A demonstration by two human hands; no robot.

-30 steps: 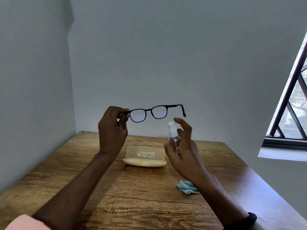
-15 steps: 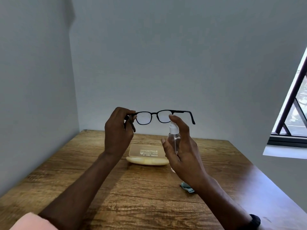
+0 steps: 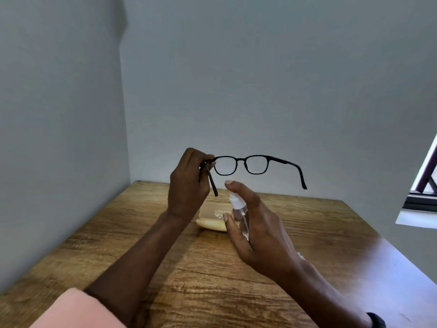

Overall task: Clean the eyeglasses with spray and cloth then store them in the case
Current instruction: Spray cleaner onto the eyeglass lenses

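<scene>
Black-framed eyeglasses (image 3: 241, 163) hang in the air above the table, temples unfolded toward me. My left hand (image 3: 188, 185) pinches them at their left hinge. Just below the lenses, my right hand (image 3: 257, 229) grips a small clear spray bottle (image 3: 241, 213) with a white nozzle, index finger arched over the top. The cream eyeglass case (image 3: 210, 217) lies open on the table behind my hands, partly hidden by them. Only a small pale scrap of the cloth (image 3: 300, 256) shows behind my right wrist.
The wooden table (image 3: 142, 245) sits in a corner between a left wall and a back wall. A window with dark bars (image 3: 425, 183) is at the right edge. A dark band is on my right wrist.
The glasses have turned so their temples now point more toward me. My right hand with the bottle has dropped lower beneath the lenses. The cloth is now almost hidden behind my wrist.
</scene>
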